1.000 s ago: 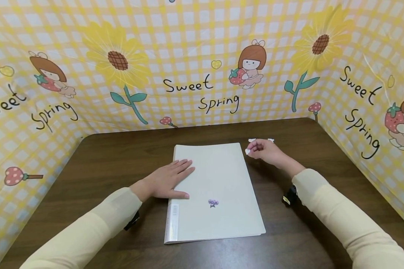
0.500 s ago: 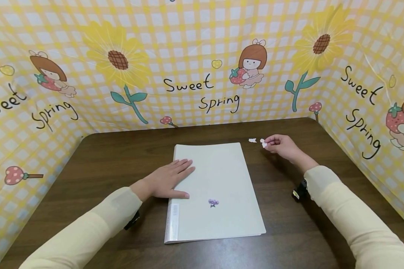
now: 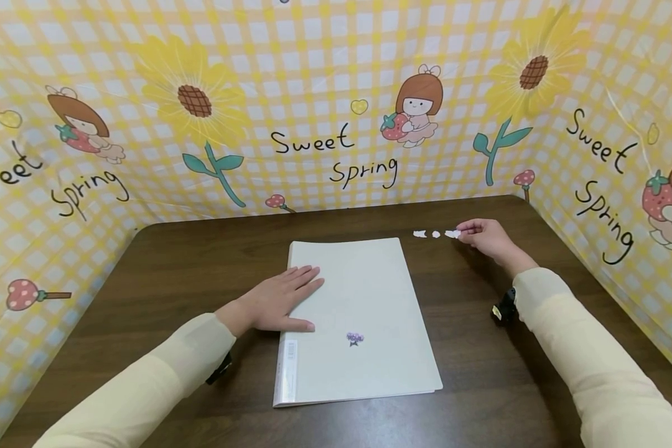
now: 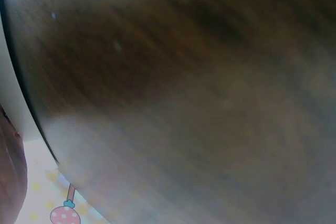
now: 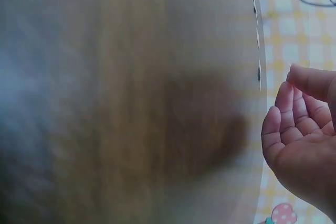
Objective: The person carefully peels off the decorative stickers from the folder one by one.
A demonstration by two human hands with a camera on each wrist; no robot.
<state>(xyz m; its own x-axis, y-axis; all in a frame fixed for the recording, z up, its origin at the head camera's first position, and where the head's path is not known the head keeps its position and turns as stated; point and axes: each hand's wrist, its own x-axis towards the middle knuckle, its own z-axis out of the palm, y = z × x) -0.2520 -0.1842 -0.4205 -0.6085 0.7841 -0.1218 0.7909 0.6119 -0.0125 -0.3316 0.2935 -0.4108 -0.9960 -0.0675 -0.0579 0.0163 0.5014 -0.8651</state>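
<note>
Right hand (image 3: 486, 239): thumb and forefinger tips pinched narrowly on the outer end of the right scrap (image 3: 451, 234); whether one piece or two overlapped there could not be told.
Right scrap: on the table (image 3: 201, 267) near its far edge, just left of the fingertips; long axis appeared to run side to side, pointing back along the row. Right hand nearer; left hand (image 3: 282, 302) well apart.
Row: middle scrap (image 3: 436, 234), small and roundish, then left scrap (image 3: 419, 234), both further left, apart from each other and from the right scrap.
Left hand: flat, fingers straight, thumb spread, resting on the left part of the folder (image 3: 369, 286); gripped nothing.
Folder: cover down, long axis near to far, just in front of and left of the row. Contents, if any, hidden.
Sticker (image 3: 354, 338): purple, small, on the cover's nearer half.
Label (image 3: 290, 370): along the spine, near end.
Cloth (image 3: 313, 74): yellow check, printed, behind and beside the table.
Wrist views: right showed thumb and finger meeting, scrap not discernible; left showed mostly blurred table.
</note>
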